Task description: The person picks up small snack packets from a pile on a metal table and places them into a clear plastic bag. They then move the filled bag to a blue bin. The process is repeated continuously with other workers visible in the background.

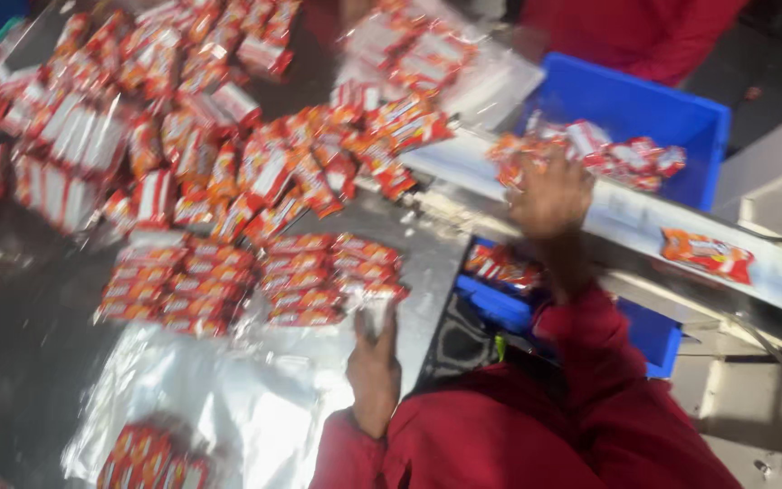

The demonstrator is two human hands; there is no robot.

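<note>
**Gathering packets off the conveyor while the clear bag waits**

The person's right hand [549,195] reaches out over the pale metal conveyor chute [771,272], fingers curled around a loose handful of small red-and-orange snack packets [608,154] (motion blur hides exactly how many are held). The left hand [375,358] rests at the near edge of the shiny steel table [20,344], its fingers pressed together and pinching the mouth of a clear plastic bag [228,398] that lies flat beside it.

Just beyond that hand sit neat rows of stacked red packets [246,276], squared up side by side, and farther back a large loose heap of the same packets [183,118] spreads across the table. One single packet [708,255] lies on the chute to the right, well apart from the reaching hand. A blue plastic crate [644,109] stands behind the chute, and another worker's red garment [644,32] shows at the top edge.

Judging by this, the step in hand is collection: pulling packets from the line toward the table. The next move seems to call for a firm enclosing grip so none slip, and a steady hold on the bag's mouth.
</note>
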